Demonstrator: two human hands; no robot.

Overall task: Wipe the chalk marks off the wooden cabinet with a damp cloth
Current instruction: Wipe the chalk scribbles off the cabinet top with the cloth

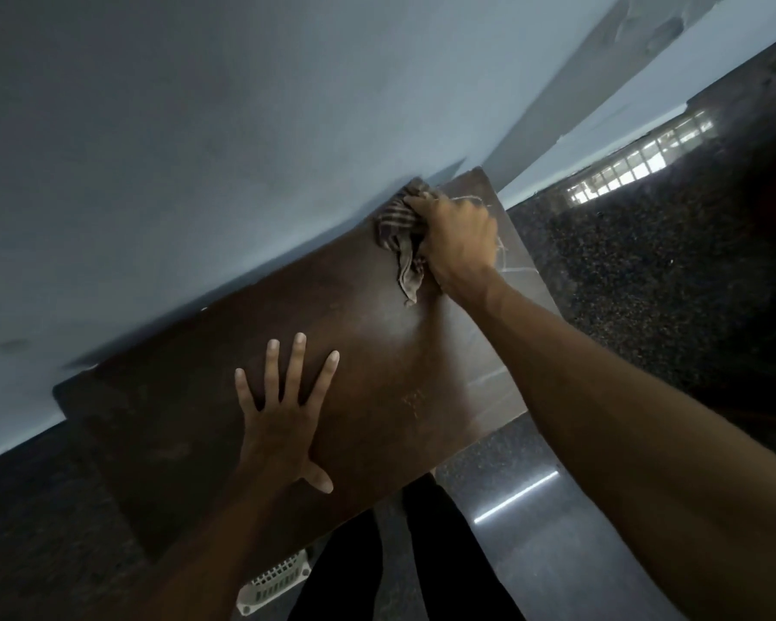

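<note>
The right hand [460,237] grips a bunched grey checked cloth [399,230] at the dark brown wooden cabinet [175,419]'s far corner. Faint white chalk lines [518,271], seemingly, lie nearer along its right edge. The left hand [283,414] presses flat, fingers spread.

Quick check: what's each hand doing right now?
Left hand: open, fingers spread flat on the cabinet top.
Right hand: closed around the checked cloth, pressing it on the cabinet's far corner.

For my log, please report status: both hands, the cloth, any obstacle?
Right hand grips checked cloth at far corner of cabinet top. Left hand flat on the wood, fingers spread. Faint chalk lines show near right edge. No obstacle seen.
</note>
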